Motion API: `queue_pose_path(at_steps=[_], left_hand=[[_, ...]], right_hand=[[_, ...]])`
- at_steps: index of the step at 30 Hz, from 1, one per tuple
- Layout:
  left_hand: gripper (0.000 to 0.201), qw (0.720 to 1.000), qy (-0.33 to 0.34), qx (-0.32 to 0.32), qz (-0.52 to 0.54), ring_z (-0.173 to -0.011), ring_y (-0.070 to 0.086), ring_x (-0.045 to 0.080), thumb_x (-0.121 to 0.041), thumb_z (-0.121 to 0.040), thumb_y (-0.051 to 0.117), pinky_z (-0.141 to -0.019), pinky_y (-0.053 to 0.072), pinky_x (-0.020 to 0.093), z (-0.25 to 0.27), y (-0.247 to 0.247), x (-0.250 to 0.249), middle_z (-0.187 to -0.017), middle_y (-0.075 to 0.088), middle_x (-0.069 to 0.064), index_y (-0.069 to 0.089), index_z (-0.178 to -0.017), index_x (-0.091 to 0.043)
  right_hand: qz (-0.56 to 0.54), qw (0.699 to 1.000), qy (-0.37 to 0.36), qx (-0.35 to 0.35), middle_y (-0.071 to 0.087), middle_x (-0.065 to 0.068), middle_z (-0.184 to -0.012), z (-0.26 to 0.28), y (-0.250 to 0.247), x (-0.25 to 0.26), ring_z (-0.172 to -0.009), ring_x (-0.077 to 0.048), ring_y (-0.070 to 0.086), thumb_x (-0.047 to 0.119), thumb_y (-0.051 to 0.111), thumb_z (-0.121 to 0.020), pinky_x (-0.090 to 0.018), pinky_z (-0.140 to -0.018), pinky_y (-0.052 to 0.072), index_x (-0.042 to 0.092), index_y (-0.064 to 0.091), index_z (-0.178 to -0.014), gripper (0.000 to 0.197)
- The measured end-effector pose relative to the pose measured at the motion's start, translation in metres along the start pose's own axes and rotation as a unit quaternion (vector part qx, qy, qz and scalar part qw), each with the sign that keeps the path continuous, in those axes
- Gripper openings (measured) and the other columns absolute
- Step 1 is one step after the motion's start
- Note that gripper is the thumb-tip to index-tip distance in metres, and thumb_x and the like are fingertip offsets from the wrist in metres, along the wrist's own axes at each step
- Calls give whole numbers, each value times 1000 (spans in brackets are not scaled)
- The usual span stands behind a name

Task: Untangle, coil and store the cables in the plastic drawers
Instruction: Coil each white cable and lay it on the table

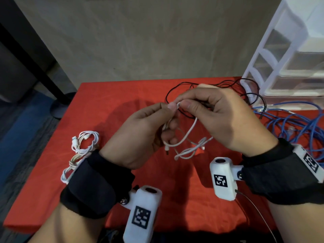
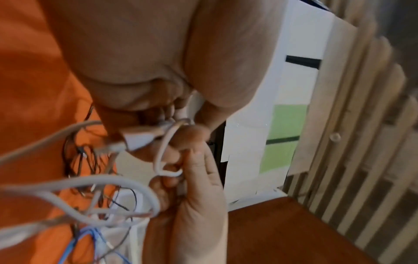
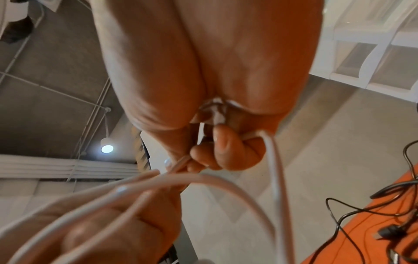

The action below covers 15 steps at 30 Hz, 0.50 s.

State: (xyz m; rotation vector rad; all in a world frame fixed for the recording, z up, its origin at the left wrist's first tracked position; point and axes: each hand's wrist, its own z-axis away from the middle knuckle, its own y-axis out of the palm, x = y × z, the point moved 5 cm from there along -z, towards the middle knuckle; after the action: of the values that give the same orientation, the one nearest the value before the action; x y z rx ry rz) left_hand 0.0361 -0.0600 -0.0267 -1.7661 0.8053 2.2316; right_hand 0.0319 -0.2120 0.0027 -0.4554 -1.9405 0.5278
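Above the red table (image 1: pixel 122 181) both hands work a thin white cable (image 1: pixel 190 131). My left hand (image 1: pixel 170 107) grips a bunch of its loops, thumb on top, with a plug end hanging below the fingers. My right hand (image 1: pixel 182 102) pinches one small loop of the same cable right beside the left thumb. The left wrist view shows my left hand (image 2: pixel 172 128) curled round the white USB plug (image 2: pixel 140 138) and strands. In the right wrist view my right hand (image 3: pixel 210 142) pinches the cable (image 3: pixel 226 180). The rest trails knotted onto the cloth.
A coiled white cable (image 1: pixel 85 142) lies at the table's left, a second coil (image 1: pixel 69 170) partly under my left wrist. A loose black cable (image 1: pixel 177 88) sprawls at the back, a blue cable pile (image 1: pixel 291 123) at right. The clear plastic drawers (image 1: pixel 289 58) stand back right.
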Motion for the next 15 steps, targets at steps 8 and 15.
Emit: queue_pose_path(at_steps=[8, 15], left_hand=[[30, 995, -73, -18, -59, -43, 21, 6, -22, -106, 40, -51, 16, 29, 0, -11, 1, -59, 27, -4, 59, -88, -8], [20, 998, -24, -18, -47, -47, 35, 7, -24, -101, 51, -49, 31, 21, -1, -15, -2, -72, 59, 3, 57, -88, -11]], right_hand=[[39, 995, 15, -87, 71, 15, -73, 3, 0, -8, -70, -9, 67, 32, 70, -93, -37, -66, 53, 26, 78, -87, 11], [-61, 996, 49, -47, 73, 6, -80, 2, 6, -7, -75, -22, 68, 38, 69, -92, -48, -74, 55, 24, 73, -90, 15]])
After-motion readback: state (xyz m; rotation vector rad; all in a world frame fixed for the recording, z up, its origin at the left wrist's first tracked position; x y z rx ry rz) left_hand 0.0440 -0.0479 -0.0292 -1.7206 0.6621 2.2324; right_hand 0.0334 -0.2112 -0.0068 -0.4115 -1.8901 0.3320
